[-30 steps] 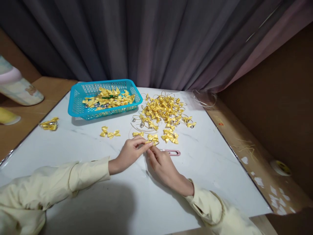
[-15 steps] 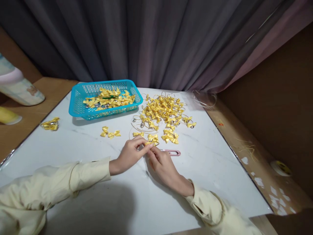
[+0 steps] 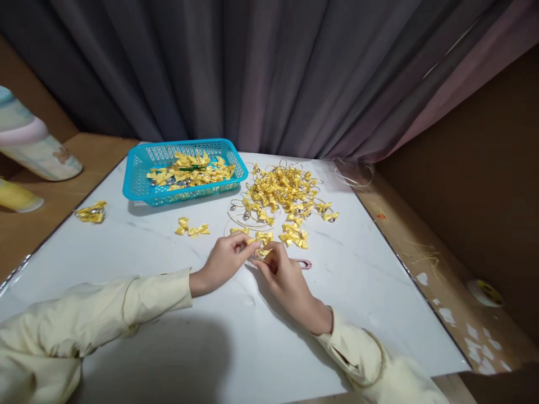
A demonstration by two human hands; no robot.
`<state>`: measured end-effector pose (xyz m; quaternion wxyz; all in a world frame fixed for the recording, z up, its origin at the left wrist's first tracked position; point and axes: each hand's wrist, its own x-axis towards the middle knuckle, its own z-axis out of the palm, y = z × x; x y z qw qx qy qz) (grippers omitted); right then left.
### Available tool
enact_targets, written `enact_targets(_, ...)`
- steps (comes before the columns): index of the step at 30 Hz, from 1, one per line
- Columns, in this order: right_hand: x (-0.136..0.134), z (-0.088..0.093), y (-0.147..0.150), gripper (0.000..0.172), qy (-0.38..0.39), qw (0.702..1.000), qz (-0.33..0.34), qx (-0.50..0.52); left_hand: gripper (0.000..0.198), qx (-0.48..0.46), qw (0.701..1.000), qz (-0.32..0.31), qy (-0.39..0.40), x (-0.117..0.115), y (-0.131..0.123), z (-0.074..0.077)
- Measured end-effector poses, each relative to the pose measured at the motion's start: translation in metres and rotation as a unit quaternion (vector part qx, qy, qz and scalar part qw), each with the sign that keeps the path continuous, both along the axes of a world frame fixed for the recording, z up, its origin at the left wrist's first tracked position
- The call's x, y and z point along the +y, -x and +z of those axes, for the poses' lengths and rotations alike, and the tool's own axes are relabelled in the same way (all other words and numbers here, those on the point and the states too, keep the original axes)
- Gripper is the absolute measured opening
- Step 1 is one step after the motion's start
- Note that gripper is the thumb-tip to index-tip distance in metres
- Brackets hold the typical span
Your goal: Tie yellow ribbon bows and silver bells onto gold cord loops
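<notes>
My left hand [image 3: 223, 261] and my right hand [image 3: 283, 276] meet at the middle of the white table [image 3: 168, 314], fingertips pinched together on one small yellow ribbon bow [image 3: 261, 252]. Just behind them lies a pile of yellow bows with silver beads and wire loops [image 3: 283, 196]. Two loose bows [image 3: 191, 228] lie to the left of my left hand. A pink clip-like tool [image 3: 304, 262] rests on the table right behind my right hand.
A blue plastic basket [image 3: 138, 179] with more yellow bows stands at the back left. A small bundle of bows [image 3: 91, 212] lies near the left edge. Grey curtains hang behind; a brown wall [image 3: 484, 168] closes the right side. A tape roll [image 3: 486, 292] sits far right.
My right hand's fingers have curled up over the bow, now covering part of the pink tool. The view shifted slightly; the left hand barely moved.
</notes>
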<state>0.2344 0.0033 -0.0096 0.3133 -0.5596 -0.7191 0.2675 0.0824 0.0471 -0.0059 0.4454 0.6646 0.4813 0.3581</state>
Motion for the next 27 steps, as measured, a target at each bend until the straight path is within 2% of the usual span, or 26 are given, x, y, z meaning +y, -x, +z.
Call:
enact_targets(9,0.002,0.000,-0.003,0.015,-0.046,0.998,-0.009,-0.033,0.027,-0.025,0.998,-0.023,0.050,0.001,0.000,0.002)
enact_targets(14,0.003,0.002,-0.003,0.014,-0.042,0.998,-0.026,-0.037,0.028,0.002,0.999,-0.025,0.031,-0.001,0.000,0.003)
enact_targets(17,0.004,0.006,-0.001,0.012,-0.022,0.999,-0.026,0.000,0.027,0.022,0.999,-0.028,-0.003,-0.002,0.001,0.002)
enact_targets(19,0.004,0.013,-0.002,0.016,0.016,0.998,-0.022,0.063,0.027,0.028,0.999,-0.027,-0.022,-0.003,0.001,0.002)
enact_targets(22,0.006,0.031,-0.005,0.030,0.116,0.969,-0.031,0.216,0.027,0.029,0.999,-0.020,-0.034,-0.001,0.002,0.001)
enact_targets(25,0.010,0.046,-0.013,0.038,0.234,0.909,-0.041,0.342,0.027,0.029,0.999,-0.014,-0.031,0.000,0.003,0.001)
enact_targets(27,0.013,0.050,-0.019,0.039,0.289,0.880,-0.046,0.374,0.028,0.031,0.999,-0.009,-0.027,0.001,0.003,0.001)
